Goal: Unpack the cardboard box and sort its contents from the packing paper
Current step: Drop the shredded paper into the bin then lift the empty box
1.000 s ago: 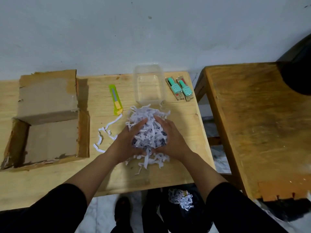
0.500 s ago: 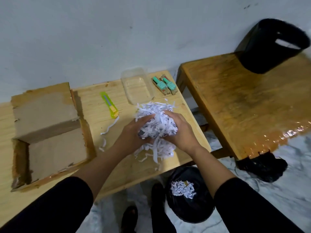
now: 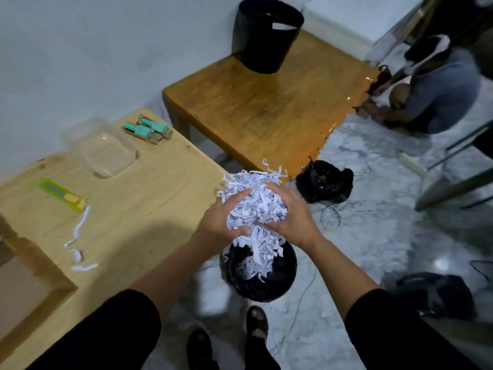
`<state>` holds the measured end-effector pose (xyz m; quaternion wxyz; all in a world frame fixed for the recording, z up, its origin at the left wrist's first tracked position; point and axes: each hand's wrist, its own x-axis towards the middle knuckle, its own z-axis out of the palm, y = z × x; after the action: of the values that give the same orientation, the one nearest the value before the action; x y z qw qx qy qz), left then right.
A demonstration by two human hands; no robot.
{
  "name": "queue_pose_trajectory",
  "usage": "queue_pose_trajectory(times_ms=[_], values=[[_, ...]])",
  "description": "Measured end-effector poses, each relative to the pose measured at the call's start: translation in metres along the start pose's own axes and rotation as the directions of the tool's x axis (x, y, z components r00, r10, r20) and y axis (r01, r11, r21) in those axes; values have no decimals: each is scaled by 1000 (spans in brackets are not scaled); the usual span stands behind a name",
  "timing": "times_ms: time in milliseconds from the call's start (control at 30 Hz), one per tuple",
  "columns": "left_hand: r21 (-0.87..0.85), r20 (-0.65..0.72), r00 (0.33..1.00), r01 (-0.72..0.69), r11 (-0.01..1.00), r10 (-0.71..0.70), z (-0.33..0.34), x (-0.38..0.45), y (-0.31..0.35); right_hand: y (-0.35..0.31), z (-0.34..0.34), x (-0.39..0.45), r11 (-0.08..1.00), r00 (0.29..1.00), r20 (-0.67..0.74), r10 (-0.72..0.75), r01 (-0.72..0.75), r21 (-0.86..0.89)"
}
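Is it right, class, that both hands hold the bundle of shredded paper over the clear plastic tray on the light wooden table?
Not quite. In the head view both hands, left hand and right hand, hold the shredded paper over the black bin on the floor; the clear plastic tray sits apart on the table.

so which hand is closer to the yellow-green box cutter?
Left. The left hand cups the shredded paper on the side toward the box cutter, past the table's edge. The right hand holds the far side, further away.
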<state>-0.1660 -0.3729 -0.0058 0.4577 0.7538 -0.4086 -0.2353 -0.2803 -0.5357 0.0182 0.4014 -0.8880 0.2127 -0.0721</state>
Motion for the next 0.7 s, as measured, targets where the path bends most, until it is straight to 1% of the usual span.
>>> queue_pose_trajectory(times_ms=[67, 133, 233, 333, 433, 533, 567, 633, 700], values=[[-16, 38, 999, -19, 1000, 19, 32, 4, 2, 26, -8, -19, 998, 998, -22, 62, -62, -9], [10, 81, 995, -65, 998, 64, 67, 7, -3, 55, -10, -37, 992, 991, -39, 125, -126, -13], [-13, 183, 981, 69, 998, -66, 118, 10, -26, 100, -3, -58, 969, 968, -36, 247, -246, 38], [-45, 183, 971, 164, 985, -153, 166, 16, -57, 145, 13, -66, 938, 940, -15, 341, -339, 77], [-59, 186, 960, 226, 972, -212, 202, 25, -80, 189, 31, -61, 918, 921, 17, 389, -389, 71], [2, 169, 945, 283, 959, -280, 230, 34, -104, 222, 46, -50, 916, 916, 58, 398, -400, 41], [50, 167, 939, 298, 953, -302, 238, 37, -111, 230, 49, -47, 916, 915, 76, 395, -399, 39], [199, 155, 926, 312, 929, -344, 250, 43, -122, 244, 54, -42, 912, 905, 136, 403, -409, 21], [312, 147, 908, 333, 890, -392, 257, 48, -127, 256, 57, -40, 904, 883, 196, 426, -424, -55]])
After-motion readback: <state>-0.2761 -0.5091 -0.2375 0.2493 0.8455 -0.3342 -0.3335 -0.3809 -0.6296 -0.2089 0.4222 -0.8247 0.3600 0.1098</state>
